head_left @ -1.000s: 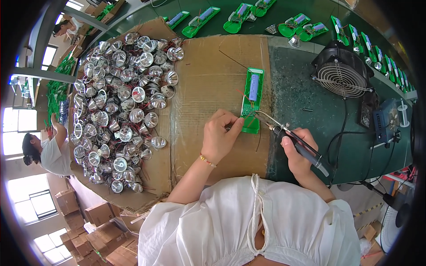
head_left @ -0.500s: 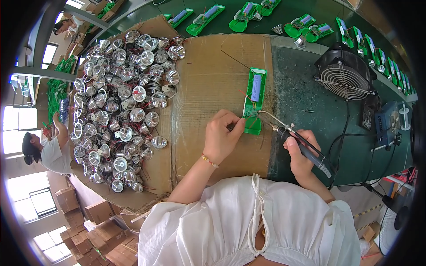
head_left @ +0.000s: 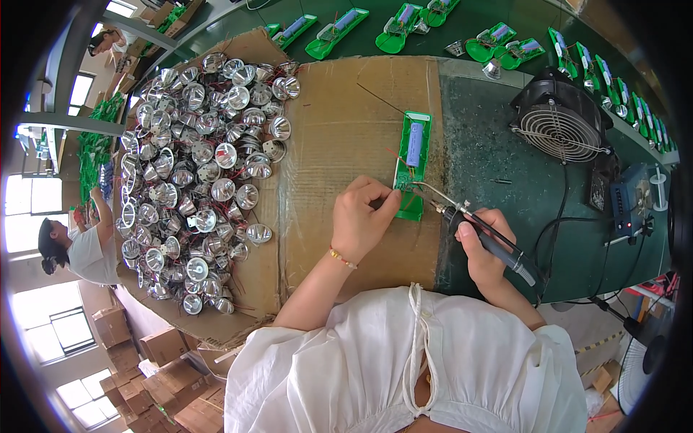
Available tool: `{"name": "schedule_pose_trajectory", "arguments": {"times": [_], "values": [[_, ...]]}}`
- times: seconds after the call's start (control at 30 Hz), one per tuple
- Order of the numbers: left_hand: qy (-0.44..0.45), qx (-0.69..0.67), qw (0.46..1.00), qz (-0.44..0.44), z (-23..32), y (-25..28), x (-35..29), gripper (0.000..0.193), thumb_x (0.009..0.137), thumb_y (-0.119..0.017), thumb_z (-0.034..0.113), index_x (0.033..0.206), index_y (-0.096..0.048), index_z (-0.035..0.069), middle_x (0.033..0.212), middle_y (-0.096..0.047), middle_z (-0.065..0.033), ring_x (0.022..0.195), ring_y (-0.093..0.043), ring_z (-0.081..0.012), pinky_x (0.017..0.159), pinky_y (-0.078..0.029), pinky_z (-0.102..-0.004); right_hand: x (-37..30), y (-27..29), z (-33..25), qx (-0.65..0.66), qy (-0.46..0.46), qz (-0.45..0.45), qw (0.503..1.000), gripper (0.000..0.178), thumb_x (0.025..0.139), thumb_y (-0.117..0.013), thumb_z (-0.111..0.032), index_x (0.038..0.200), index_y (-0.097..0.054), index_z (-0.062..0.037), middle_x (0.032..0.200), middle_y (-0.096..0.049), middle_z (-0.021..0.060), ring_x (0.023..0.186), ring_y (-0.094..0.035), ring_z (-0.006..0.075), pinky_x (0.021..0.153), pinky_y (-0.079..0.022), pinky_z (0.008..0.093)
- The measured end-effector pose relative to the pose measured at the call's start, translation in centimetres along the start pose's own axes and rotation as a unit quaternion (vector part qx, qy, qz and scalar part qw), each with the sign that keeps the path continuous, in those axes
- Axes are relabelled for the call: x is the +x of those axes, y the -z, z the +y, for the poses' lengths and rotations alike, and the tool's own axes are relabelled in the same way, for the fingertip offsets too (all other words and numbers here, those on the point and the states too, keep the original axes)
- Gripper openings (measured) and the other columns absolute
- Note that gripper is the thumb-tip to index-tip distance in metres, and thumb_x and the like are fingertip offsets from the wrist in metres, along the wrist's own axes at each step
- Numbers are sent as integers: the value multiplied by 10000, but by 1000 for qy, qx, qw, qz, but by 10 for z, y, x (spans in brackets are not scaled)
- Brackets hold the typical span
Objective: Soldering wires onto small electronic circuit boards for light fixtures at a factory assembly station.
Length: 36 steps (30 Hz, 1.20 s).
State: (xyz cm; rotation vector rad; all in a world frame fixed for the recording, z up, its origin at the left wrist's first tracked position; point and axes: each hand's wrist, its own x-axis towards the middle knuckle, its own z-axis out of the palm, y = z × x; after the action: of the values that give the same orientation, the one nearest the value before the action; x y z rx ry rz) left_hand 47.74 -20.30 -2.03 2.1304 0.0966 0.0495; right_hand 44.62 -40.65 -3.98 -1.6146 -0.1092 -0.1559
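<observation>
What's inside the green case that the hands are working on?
A blue cylinder lies inside the green case, with thin wires at its near end. What's beneath the cylinder or under the left hand is covered.

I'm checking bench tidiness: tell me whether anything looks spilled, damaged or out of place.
Specks litter the green tabletop right of the cardboard sheet, like uncleared debris, too small to identify. The cardboard under the reflectors looks torn at its near edge.
</observation>
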Motion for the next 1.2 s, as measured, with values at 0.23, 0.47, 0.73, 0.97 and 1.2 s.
{"name": "schedule_pose_trajectory", "arguments": {"times": [0.23, 0.47, 0.73, 0.97, 1.2], "values": [[-16, 20, 1000, 8, -6, -5, 3, 140, 748, -656, 122, 675, -624, 7, 694, -561, -71, 544, -527, -155, 500, -406, -278, 6, -6, -1, 23, -19, 16, 999, 128, 800, -650, -76, 809, -541, -9, 661, -549, 9, 568, -472, 49, 518, -393, 205], [-10, 16, 1000, 9, -7, -4, 5, 136, 733, -652, 118, 646, -622, 18, 699, -577, -89, 530, -543, -196, 483, -417, -297, 5, -7, 0, 34, -71, 19, 997, 116, 809, -640, -69, 811, -541, -10, 648, -558, 18, 571, -501, 52, 517, -407, 205], [-12, 35, 999, 12, 4, -2, 5, 146, 733, -651, 130, 644, -615, 19, 702, -576, -99, 542, -553, -206, 495, -424, -304, 4, 8, -6, 75, -37, 58, 995, 126, 826, -612, -64, 864, -519, 11, 694, -570, 63, 596, -542, 93, 559, -443, 217], [62, -42, 997, 14, -3, -1, 2, 162, 731, -665, 172, 667, -627, 29, 700, -612, -105, 560, -592, -209, 528, -460, -295, 5, 17, 7, 69, -40, 87, 993, 143, 817, -633, -85, 839, -524, 4, 669, -587, 61, 590, -551, 88, 551, -450, 220], [-2, 176, 975, -137, -2, 9, 13, 159, 755, -622, 163, 725, -647, 9, 577, -627, -91, 542, -624, -136, 527, -484, -273, 13, 27, 17, 49, -70, 133, 987, 128, 827, -619, -90, 854, -534, 1, 676, -588, 59, 597, -547, 84, 560, -442, 214]]}}
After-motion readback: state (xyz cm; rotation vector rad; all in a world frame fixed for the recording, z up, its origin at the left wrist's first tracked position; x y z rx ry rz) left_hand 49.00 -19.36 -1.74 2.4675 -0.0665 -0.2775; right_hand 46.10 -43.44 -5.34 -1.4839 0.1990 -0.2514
